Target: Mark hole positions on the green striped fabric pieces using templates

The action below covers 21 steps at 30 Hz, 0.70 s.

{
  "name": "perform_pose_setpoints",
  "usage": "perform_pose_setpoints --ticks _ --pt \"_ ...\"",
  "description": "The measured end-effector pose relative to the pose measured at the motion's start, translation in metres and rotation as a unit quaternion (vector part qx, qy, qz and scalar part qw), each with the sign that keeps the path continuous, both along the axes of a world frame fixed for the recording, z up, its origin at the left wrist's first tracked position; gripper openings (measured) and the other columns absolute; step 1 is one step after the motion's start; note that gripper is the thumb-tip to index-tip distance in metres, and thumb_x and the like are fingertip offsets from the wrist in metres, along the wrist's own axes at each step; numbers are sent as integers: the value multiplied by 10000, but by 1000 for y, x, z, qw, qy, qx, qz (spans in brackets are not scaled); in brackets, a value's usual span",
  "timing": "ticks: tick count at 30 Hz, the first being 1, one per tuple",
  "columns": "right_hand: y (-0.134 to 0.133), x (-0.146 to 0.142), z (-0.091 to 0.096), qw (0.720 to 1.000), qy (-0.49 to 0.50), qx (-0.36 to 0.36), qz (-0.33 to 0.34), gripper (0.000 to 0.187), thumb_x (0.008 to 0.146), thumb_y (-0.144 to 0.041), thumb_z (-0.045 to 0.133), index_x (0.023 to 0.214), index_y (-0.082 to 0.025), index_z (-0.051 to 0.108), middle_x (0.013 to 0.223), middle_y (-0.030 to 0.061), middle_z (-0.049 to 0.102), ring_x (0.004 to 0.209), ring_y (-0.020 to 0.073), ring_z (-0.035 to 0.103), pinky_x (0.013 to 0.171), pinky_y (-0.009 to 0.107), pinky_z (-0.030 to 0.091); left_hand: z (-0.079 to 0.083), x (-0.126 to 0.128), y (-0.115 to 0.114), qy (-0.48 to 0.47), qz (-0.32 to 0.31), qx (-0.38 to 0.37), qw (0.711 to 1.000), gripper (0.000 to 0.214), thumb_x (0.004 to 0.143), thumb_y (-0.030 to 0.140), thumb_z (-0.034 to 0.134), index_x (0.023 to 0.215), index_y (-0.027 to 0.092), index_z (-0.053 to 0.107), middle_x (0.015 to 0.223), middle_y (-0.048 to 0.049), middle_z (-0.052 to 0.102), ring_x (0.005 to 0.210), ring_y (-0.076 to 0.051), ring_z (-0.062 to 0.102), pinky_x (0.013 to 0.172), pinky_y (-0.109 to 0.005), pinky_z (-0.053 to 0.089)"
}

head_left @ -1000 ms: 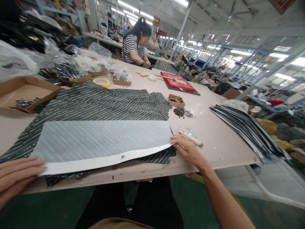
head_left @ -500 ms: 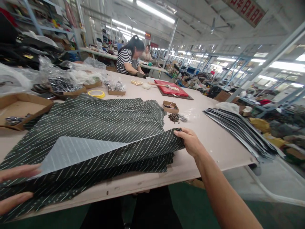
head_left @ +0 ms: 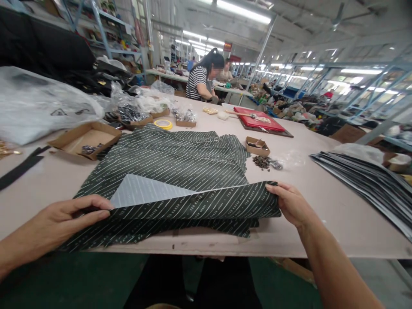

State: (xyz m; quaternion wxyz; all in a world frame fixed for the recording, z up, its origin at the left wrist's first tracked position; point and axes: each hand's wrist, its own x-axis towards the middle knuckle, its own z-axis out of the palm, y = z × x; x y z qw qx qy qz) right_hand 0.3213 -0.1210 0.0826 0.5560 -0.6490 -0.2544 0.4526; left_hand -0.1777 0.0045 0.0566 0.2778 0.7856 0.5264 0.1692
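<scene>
A dark green fabric piece (head_left: 193, 206) with white diagonal stripes and printed lettering is held along its near side, its front edge folded over. Part of its pale grey-white backing (head_left: 144, 191) shows as a triangle. My left hand (head_left: 83, 212) pinches the left end of the fold between thumb and fingers. At the right end, my right hand (head_left: 286, 199) grips the same piece. Beneath and behind it, more of the striped fabric (head_left: 167, 150) lies spread over the table (head_left: 296, 240).
Behind the fabric are a cardboard tray (head_left: 85, 135), yellow tape roll (head_left: 163, 124), small box (head_left: 257, 146) and dark metal pieces (head_left: 262, 162). A stack of dark sheets (head_left: 363, 180) lies at right. Across the table a person (head_left: 202, 77) in stripes works near a red slab (head_left: 260, 119).
The view has swung left, so things appear further right. My left hand's fingers, apart at the fabric's left end before, have closed on the fold. My right hand keeps its hold.
</scene>
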Motion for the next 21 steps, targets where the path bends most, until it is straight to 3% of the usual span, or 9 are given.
perform_pose_setpoints --ticks 3,9,13,15,17,19,21 --pt "-1 3 -6 1000 -1 -9 8 377 504 -386 941 731 -161 741 699 39 742 595 144 645 577 229 521 12 0 6 -68 20 -173 982 615 724 780 684 944 207 721 865 37 727 896 -208 640 759 -248 534" --pt "-2 6 -11 999 -10 -20 43 444 523 -429 965 807 -159 757 741 36 753 634 145 672 586 214 538 26 12 4 -116 98 -184 971 608 649 680 769 999 193 672 920 -4 719 882 -230 645 757 -260 524" --pt "-2 7 -9 997 -30 -35 62 538 538 -390 977 975 -174 751 811 30 765 635 147 690 576 224 555 22 11 3 -118 111 -210 964 565 738 623 723 1098 199 625 946 11 700 871 -219 647 754 -267 528" --pt "-1 7 -9 997 -35 -42 58 576 517 -385 987 994 -174 743 811 25 763 598 137 682 551 220 557 21 10 4 -80 81 -156 981 480 812 592 664 1092 203 642 984 8 700 935 -227 649 847 -300 527" --pt "-1 6 -9 997 -32 -49 59 575 504 -393 992 968 -168 738 794 24 758 570 134 676 528 217 555 22 13 3 -24 32 -20 999 425 870 569 621 1104 215 663 1106 -7 700 1094 -251 620 1019 -378 478" --pt "-2 4 -10 996 -30 -55 66 562 508 -402 991 948 -169 731 779 24 754 562 140 678 513 217 555 25 27 -3 27 -40 135 990 415 917 538 604 1197 233 642 1265 -22 667 1252 -261 555 1172 -466 348" --pt "-3 2 -11 996 -32 -52 68 543 521 -404 988 937 -178 722 771 19 750 561 144 679 507 219 558 29 52 -14 51 -118 220 967 481 930 514 625 1317 234 574 1362 -48 629 1317 -256 523 1224 -493 271"
